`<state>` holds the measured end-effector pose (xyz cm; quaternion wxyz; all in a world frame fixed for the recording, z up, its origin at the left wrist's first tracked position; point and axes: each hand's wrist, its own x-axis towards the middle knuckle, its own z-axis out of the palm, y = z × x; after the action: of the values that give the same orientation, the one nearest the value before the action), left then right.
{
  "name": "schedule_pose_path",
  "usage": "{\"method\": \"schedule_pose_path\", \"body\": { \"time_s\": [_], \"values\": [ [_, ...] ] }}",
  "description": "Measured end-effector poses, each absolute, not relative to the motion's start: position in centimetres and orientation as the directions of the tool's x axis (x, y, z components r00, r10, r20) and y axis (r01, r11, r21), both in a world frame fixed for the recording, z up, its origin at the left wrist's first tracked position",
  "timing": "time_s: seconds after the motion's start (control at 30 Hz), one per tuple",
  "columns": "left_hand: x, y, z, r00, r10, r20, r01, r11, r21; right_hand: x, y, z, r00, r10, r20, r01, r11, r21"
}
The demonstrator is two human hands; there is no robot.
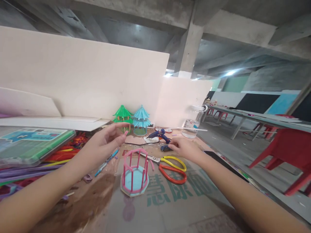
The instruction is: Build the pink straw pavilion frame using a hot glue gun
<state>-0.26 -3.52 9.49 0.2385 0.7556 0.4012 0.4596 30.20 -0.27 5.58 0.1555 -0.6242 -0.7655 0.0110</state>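
Note:
My left hand [113,137] is raised at centre left, with thumb and forefinger closed on a short pink strip [126,133]. Below it stands a small pink frame [132,178], with thin posts on a light blue many-sided base. My right hand [183,148] is closed, its fingertips at a small dark blue object [166,148] whose kind I cannot make out. Just beyond lies a blue glue gun [157,134]. Scissors [167,165] with one yellow and one red-orange handle lie between my hands, and a pink offcut [152,165] is beside their blades.
Green [122,115] and blue [142,119] miniature pavilions stand at the back before a white board [97,81]. At right are a clear jug [191,124] and a red chair [284,157]. A plastic case [34,145], colourful strips [31,173] and a blue pen [107,162] lie left.

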Motion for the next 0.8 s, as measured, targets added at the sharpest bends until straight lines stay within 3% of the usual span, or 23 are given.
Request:
{"method": "schedule_pose_path", "body": {
  "time_s": [0.13, 0.33, 0.6, 0.8],
  "values": [
    [-0.3, -3.3, 9.3, 0.257, 0.828, 0.499, 0.409, -0.561, 0.720, 30.9, 2.1, 4.7, -0.103, 0.963, 0.250, 0.966, 0.157, -0.207],
    [-0.5, -3.3, 9.1, 0.293, 0.843, 0.450, 0.475, -0.537, 0.697, 30.7, 5.6, 4.4, -0.096, 0.982, 0.163, 0.943, 0.143, -0.302],
    [-1.1, -3.5, 10.1, 0.578, 0.697, 0.424, 0.604, -0.715, 0.352, 28.9, 8.0, 3.9, -0.034, 0.990, 0.133, 0.876, 0.094, -0.474],
    [-1.2, -3.6, 9.9, 0.745, 0.603, 0.285, 0.550, -0.797, 0.249, 29.0, 7.9, 4.1, 0.043, 0.974, 0.224, 0.778, 0.108, -0.619]
  ]
}}
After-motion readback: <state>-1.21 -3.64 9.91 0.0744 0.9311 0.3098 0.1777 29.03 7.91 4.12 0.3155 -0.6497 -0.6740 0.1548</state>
